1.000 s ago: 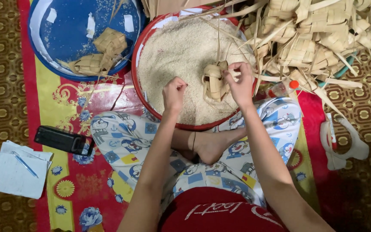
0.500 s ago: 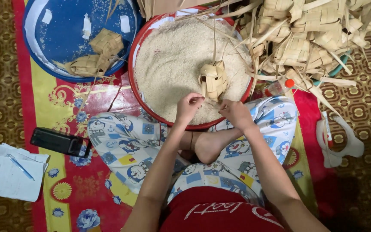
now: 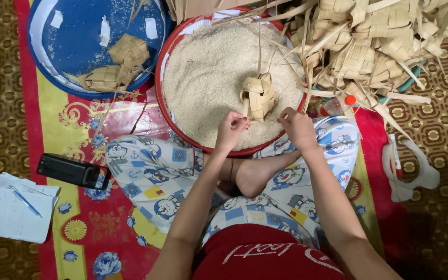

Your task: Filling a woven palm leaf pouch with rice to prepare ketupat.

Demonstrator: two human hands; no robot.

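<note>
Both hands have drawn back from the woven palm-leaf pouch [image 3: 258,96], now lying free on rice in the red-rimmed basin [image 3: 168,111]. Left hand [image 3: 230,129] and right hand [image 3: 296,126] curl closed, fingertips pinched, over the near rim.

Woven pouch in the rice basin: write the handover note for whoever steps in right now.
Left hand and right hand: both closed, at the near rim of the red basin of rice, holding nothing I can make out.
Woven pouch sits upright in the rice, untouched.
Done: two pouches lie in the blue basin.
Left: a large heap of empty pouches to the right.
</note>
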